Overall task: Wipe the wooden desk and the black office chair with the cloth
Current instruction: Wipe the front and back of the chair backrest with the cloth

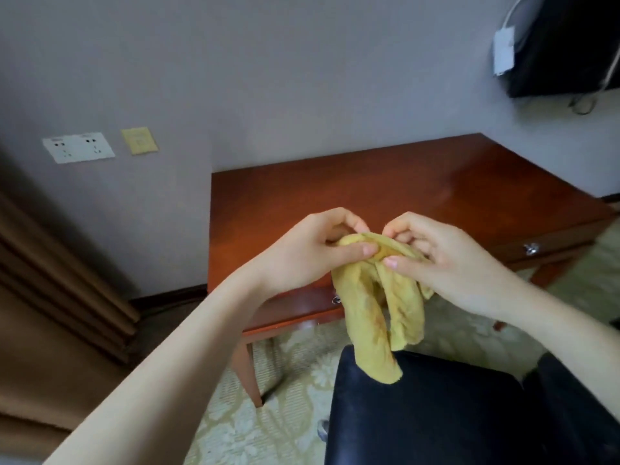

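- wall [268,78]: grey, fills the top half; white socket plate [78,147] and a yellowed plate [139,140] on it at left, side by side.
- desk [385,193]: reddish wood, glossy, bare top, pushed into the wall corner; drawer front with a metal knob [531,249] at right.
- carpet [278,380]: pale green, floral pattern, under desk and chair.
- chair [436,414]: black padded seat at bottom centre-right, in front of the desk, near the desk edge but apart from it.
- curtain [50,297]: brown, pleated, far left.
- TV [570,45]: black screen on the wall top right, white adapter [504,54] and cables hanging beside it.
- cloth [375,313]: yellow, stained, bunched; held in the air above the chair's front edge and the desk's near edge, two folds hanging down. Lowest tip overlaps the seat in view; cannot tell if it touches.
- left hand [312,250]: thumb and fingers pinching the cloth's top left.
- right hand [446,260]: thumb and fingers pinching the cloth's top right, just beside the left hand, fingertips almost meeting.
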The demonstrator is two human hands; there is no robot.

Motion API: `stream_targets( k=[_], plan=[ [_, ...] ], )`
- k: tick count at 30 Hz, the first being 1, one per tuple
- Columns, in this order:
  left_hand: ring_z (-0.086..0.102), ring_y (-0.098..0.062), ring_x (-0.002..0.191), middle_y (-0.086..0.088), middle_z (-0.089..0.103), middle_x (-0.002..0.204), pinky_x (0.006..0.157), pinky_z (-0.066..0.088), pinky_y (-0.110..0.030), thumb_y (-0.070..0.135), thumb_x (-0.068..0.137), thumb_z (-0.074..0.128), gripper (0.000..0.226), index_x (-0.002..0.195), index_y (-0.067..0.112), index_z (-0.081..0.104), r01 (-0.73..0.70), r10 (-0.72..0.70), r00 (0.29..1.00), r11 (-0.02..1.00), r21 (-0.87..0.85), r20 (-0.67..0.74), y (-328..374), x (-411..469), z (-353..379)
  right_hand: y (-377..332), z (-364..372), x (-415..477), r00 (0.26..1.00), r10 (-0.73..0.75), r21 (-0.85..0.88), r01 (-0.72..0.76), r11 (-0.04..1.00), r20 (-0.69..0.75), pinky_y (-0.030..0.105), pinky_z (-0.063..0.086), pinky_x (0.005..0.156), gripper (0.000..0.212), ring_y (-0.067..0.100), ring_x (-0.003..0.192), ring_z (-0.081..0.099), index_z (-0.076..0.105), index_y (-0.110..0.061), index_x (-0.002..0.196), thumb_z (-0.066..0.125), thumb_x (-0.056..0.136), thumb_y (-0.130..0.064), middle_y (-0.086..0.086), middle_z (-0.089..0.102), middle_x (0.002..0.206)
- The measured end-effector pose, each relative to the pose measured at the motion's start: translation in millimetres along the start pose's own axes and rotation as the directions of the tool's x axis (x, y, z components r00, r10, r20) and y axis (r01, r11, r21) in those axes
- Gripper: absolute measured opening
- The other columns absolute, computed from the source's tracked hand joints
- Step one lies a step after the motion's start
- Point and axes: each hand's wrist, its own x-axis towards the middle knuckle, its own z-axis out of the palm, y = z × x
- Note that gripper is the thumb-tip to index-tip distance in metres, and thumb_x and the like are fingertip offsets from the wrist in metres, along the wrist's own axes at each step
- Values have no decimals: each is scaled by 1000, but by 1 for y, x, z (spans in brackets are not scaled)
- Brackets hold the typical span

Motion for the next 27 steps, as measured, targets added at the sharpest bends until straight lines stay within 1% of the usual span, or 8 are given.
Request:
stream_targets(
  k=[3,7,11,14,17,20,24,27],
  plan=[
    [67,-10,86,-1,73,93,80,53,-23,37,79,67,32,100,13,67,53,-45,984,998,-40,172,18,13,-21,-25,-33,3,999,53,75,-54,996,10,8,48,74,23,-1,90,65,64,-31,97,71,79,-18,-16,68,95],
    [64,-12,75,-4,71,82,70,51,-22,31,78,68,18,87,16,73,-14,47,945,994,-105,322,31,25,-45,-47,-55,6,990,139,-60,-141,988,-39,10,49,76,34,-2,89,65,66,-33,98,79,72,-17,-17,69,93],
    [63,-25,79,-18,67,90,78,52,-41,13,87,66,5,89,16,69,-70,66,969,997,12,237,41,43,-46,-54,-57,3,944,171,-344,-266,900,-283,9,47,72,34,-6,78,60,66,-42,97,79,73,-22,-15,64,85],
    [58,-18,74,-13,66,84,68,49,-33,4,89,59,10,88,13,65,-67,69,993,997,-22,91,55,58,-28,-61,-47,-8,865,123,-330,-312,891,-487,7,44,70,34,-5,75,54,70,-37,102,78,72,-25,-15,57,81],
    [53,-13,70,-3,60,76,65,42,-27,-1,89,52,20,83,15,63,-97,100,994,992,-84,35,72,68,-3,-70,-46,-28,862,167,-213,-298,930,-478,14,53,68,33,0,73,63,70,-28,107,69,76,-36,-11,67,80],
    [51,-11,71,1,56,76,67,41,-23,-3,91,44,29,81,19,60,-183,190,979,979,-84,78,93,67,26,-74,-66,-57,873,187,-165,-287,944,-451,6,47,74,24,-5,79,64,70,-27,108,55,89,-32,-13,70,79],
    [58,-16,83,0,62,83,76,44,-28,-5,90,37,32,78,18,56,-295,294,953,956,-4,73,120,58,69,-66,-109,-108,829,191,-196,-337,921,-525,7,44,86,28,-9,96,59,62,-30,118,56,92,-20,-16,67,102],
    [58,-27,91,-10,63,90,84,47,-42,-5,93,37,27,82,13,56,-349,347,930,937,-5,121,141,49,107,-52,-127,-142,866,270,-304,-415,858,-421,21,35,105,58,-6,123,42,36,-41,141,61,89,-31,-20,46,134]
  ],
)
